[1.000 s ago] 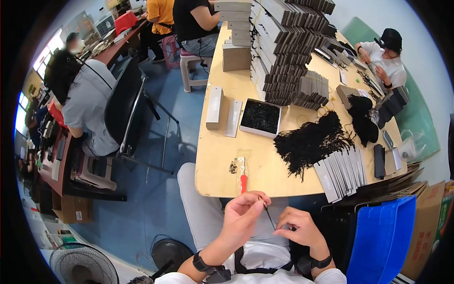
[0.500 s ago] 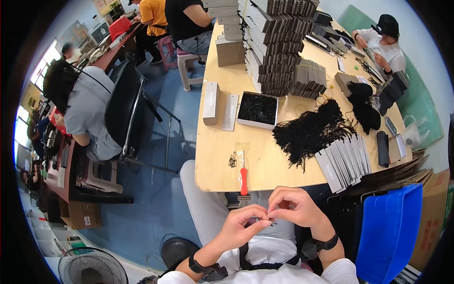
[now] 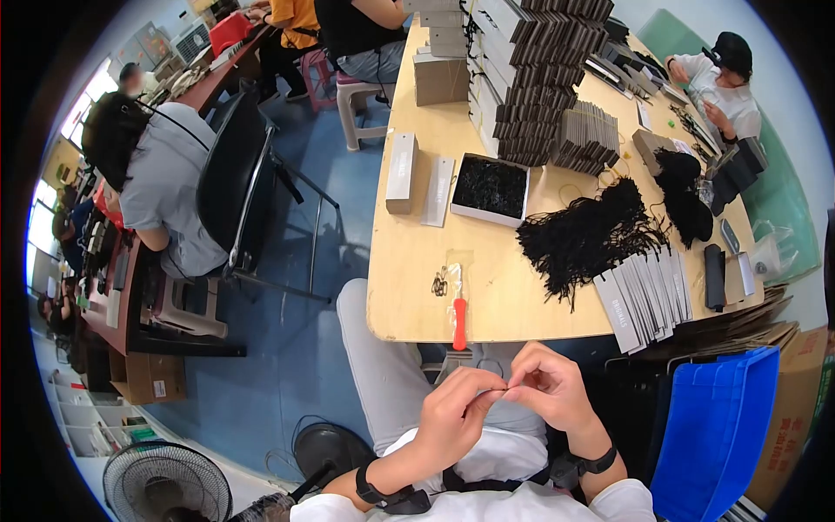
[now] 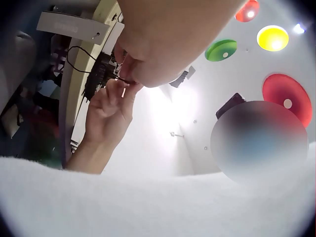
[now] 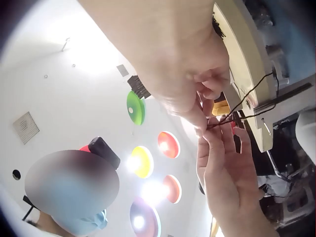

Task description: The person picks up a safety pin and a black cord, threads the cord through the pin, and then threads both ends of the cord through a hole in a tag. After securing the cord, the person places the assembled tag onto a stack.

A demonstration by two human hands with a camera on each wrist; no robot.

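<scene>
Above the lap, the left hand (image 3: 452, 418) and right hand (image 3: 555, 393) meet at their fingertips, each pinching a thin black cord. The left wrist view shows the cord (image 4: 79, 71) as a loop running from the fingers to a grey printed tag (image 4: 69, 25) with a hole near its end. That tag hangs beyond the right hand (image 4: 111, 116). In the right wrist view the cord (image 5: 249, 94) spreads from the pinch between the right hand (image 5: 182, 64) and the left hand (image 5: 224, 177). The fingers hide where its ends meet.
On the table (image 3: 409, 304) lie a red-handled tool (image 3: 459, 324), a box of black pieces (image 3: 490, 187), black cords (image 3: 587, 235), fanned grey tags (image 3: 644, 300) and tall grey stacks (image 3: 539, 87). A blue bin (image 3: 713, 426) stands at the right; a person (image 3: 718, 83) sits across.
One second ago the hands were apart with the dark cord stretched between them; they have since come together at the fingertips. The head view has shifted slightly.
</scene>
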